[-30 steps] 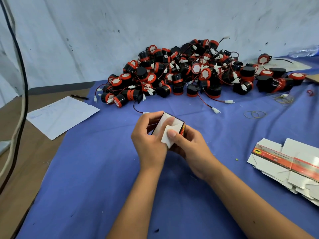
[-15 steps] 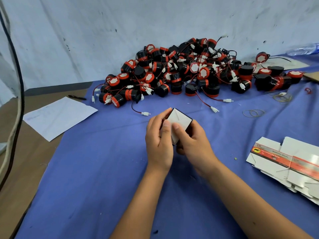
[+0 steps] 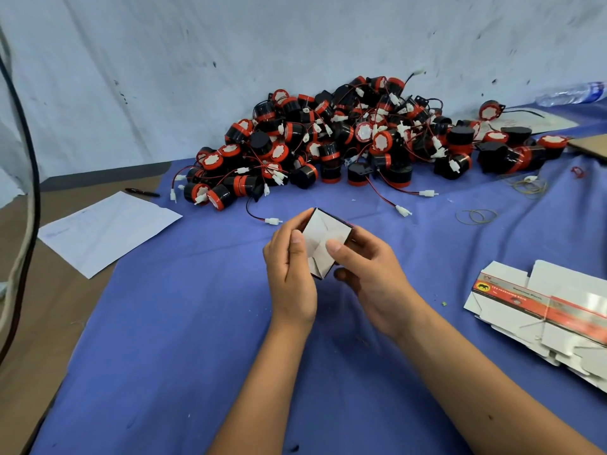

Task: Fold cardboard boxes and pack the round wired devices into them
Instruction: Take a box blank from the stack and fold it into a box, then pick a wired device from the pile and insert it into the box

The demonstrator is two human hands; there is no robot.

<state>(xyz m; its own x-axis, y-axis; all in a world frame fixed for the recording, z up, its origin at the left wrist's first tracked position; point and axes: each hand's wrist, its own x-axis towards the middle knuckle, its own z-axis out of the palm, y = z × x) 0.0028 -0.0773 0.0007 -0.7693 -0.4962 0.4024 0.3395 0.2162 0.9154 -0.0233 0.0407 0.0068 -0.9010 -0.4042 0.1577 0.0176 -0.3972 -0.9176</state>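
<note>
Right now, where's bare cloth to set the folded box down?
Free: the blue cloth between the white paper sheet and the left hand, and near the forearms. Crowded: the device pile behind, rubber bands and flat box blanks on the right.

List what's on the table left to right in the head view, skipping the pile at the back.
sheet of paper → left hand → small box → right hand → rubber bands → flat box blanks
</note>
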